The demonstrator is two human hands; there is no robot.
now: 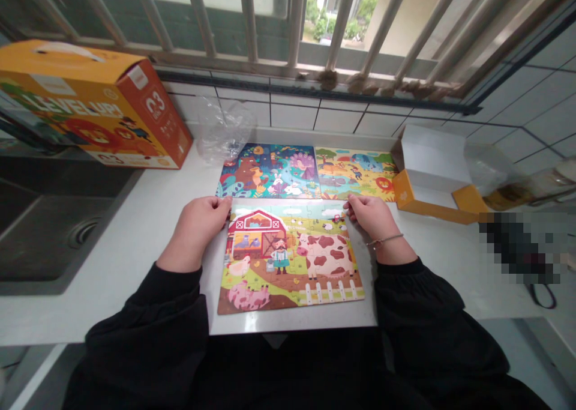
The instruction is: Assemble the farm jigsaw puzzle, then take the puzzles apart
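Your left hand (201,223) and right hand (372,219), both nearly closed, pinch the farm puzzle (291,260) by its far left and right corners.

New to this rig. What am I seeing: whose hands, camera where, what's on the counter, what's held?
No machine here: a person works bare-handed, and the single picture comes from a camera worn on their head, looking forward and down. The left hand and right hand are at the far corners of a farm puzzle; whether they grip or just touch it, I can't tell. Beyond it on the white counter lie a dark-blue puzzle and a yellow puzzle, with a handled carton to the left and an open box to the right.
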